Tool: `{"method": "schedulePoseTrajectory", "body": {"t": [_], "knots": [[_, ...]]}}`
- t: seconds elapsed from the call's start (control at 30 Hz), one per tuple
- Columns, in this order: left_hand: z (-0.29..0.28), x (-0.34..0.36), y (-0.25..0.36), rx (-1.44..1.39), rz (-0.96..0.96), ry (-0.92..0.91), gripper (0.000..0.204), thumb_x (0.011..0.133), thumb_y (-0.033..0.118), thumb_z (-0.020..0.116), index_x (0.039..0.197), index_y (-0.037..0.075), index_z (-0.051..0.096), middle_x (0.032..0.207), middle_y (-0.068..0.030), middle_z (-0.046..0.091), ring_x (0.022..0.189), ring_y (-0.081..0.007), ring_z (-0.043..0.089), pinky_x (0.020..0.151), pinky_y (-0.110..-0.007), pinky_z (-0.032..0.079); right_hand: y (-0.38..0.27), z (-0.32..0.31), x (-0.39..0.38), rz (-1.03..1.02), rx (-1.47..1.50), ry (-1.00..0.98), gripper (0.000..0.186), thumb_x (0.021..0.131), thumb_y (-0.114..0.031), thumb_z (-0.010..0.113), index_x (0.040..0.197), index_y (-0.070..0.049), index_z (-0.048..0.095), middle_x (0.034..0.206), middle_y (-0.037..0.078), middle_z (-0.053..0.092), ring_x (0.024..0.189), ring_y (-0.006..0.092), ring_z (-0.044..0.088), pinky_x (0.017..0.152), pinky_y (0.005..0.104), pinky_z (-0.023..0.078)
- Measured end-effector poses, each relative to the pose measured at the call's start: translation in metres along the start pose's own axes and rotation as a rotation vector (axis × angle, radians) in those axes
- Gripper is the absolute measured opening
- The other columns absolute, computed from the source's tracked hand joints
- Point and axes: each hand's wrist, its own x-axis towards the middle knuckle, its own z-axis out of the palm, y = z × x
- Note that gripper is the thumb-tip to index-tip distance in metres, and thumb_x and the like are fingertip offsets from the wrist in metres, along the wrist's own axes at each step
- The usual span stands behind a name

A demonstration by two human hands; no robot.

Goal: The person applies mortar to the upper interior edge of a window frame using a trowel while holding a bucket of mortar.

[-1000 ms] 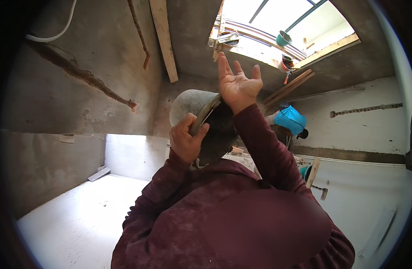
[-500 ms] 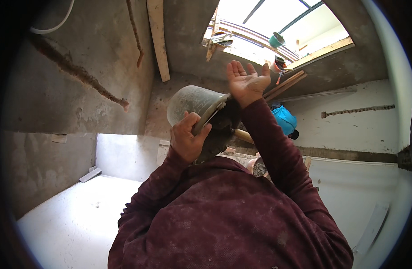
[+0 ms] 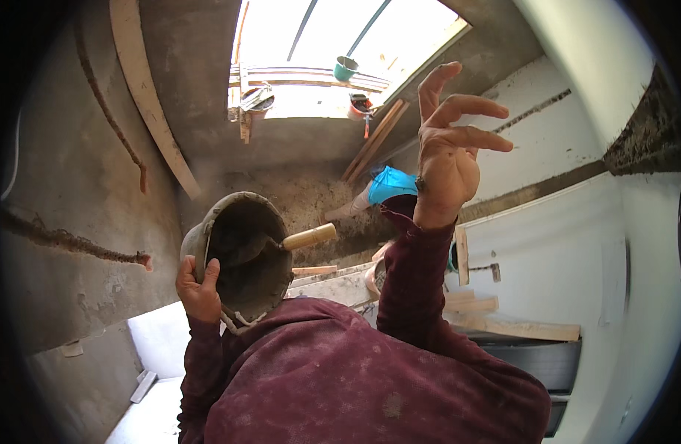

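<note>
My left hand [image 3: 200, 291] grips the rim of a grey, mortar-crusted bucket [image 3: 244, 198], thumb over the edge and fingers around the outside. The bucket is tilted, its mouth facing me, against the chest of my maroon sweater. Dark wet-looking mortar coats the inside. Out over the right side of the rim sticks the wooden handle [image 3: 309, 237] of a tool, probably a trowel; its blade is hard to make out in the bucket. My right hand [image 3: 451, 166] is raised to the right, apart from the bucket, with spread, bent fingers and nothing in it.
Beyond lies a bright window opening with a green bucket [image 3: 346, 69] and two other buckets along its sill. Wooden planks [image 3: 377, 140] lean below it. A bright blue thing [image 3: 391, 185] is behind my right wrist. Boards [image 3: 518, 325] lie at right; a grooved plaster wall [image 3: 74, 288] stands left.
The bucket has turned its mouth more toward me, showing its inside and the handle. My right hand has moved up and away from it, fingers bending. The whole view has swung.
</note>
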Motion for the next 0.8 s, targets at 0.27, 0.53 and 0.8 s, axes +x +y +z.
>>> {"method": "schedulePoseTrajectory", "body": {"t": [0.27, 0.53, 0.8], "knots": [[0.020, -0.010, 0.034, 0.208, 0.135, -0.151, 0.022, 0.083, 0.010, 0.070, 0.078, 0.004, 0.050, 0.069, 0.0039, 0.041, 0.066, -0.0073, 0.037, 0.059, -0.024, 0.033, 0.001, -0.068, -0.011, -0.086, -0.039, 0.308, 0.073, 0.093, -0.053, 0.045, 0.143, -0.006, 0.020, 0.129, 0.022, 0.037, 0.113, 0.0333, 0.048, 0.093, 0.0453, 0.048], [0.017, -0.010, 0.054, 0.186, 0.189, -0.225, 0.021, 0.079, 0.005, 0.067, 0.074, 0.003, 0.047, 0.060, -0.0073, 0.044, 0.053, -0.0157, 0.043, 0.110, -0.046, 0.031, 0.004, -0.158, -0.023, -0.202, -0.257, 0.705, 0.077, 0.093, -0.055, 0.045, 0.149, -0.017, 0.008, 0.137, 0.026, 0.030, 0.119, 0.0401, 0.044, 0.095, 0.0519, 0.046], [0.020, -0.007, 0.046, 0.158, 0.236, -0.232, 0.020, 0.078, 0.005, 0.065, 0.073, 0.002, 0.046, 0.060, -0.0106, 0.044, 0.052, -0.0226, 0.046, 0.108, -0.045, 0.034, -0.014, -0.191, -0.018, -0.330, -0.422, 0.827, 0.083, 0.091, -0.053, 0.050, 0.150, -0.019, 0.004, 0.146, 0.026, 0.021, 0.126, 0.0411, 0.040, 0.100, 0.0554, 0.042]]}}
